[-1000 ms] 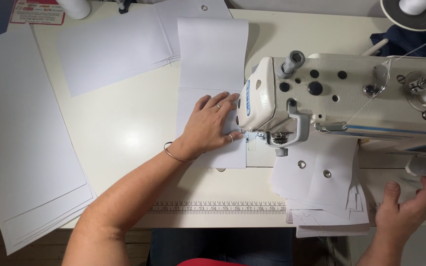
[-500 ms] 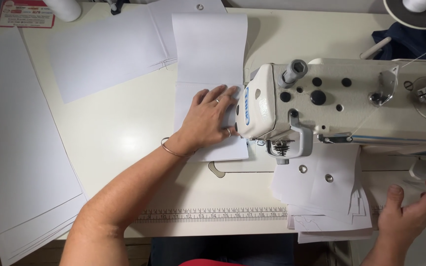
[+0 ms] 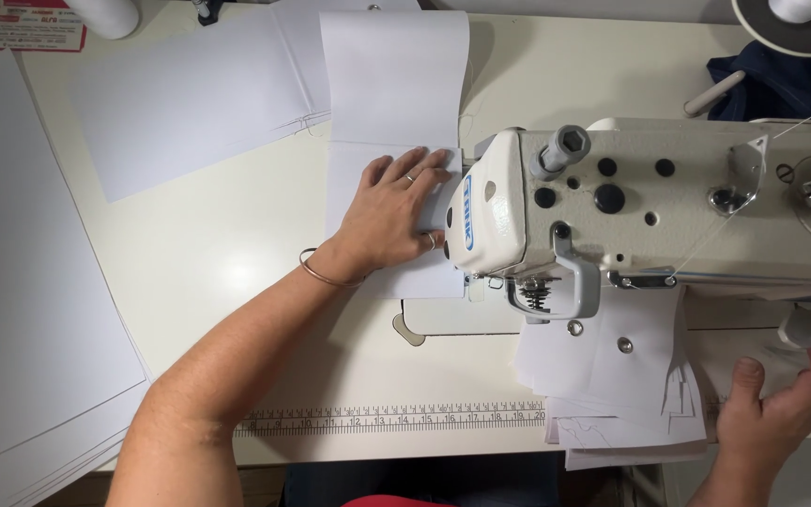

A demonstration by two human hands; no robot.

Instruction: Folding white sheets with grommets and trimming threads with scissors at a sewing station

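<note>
Fingers spread flat, your left hand (image 3: 391, 216) presses the white fabric strip (image 3: 391, 113) on the table (image 3: 237, 272) against the sewing machine (image 3: 650, 202) head, while your right hand (image 3: 781, 408) curls loosely, empty, beside white pieces (image 3: 612, 376).

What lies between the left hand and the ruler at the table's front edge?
In the head view, only bare table and the person's own forearm lie between the left hand and the ruler.

- White paper strip (image 3: 396, 113) under the left hand (image 3: 391, 218), plain, no print.
- Sewing machine (image 3: 650, 202): cream body, black knobs (blue badge on its end).
- Tabletop (image 3: 227, 272) pale cream; black-marked ruler (image 3: 391, 417) along its front edge.
- Navy cloth (image 3: 786, 80), far right corner.
</note>
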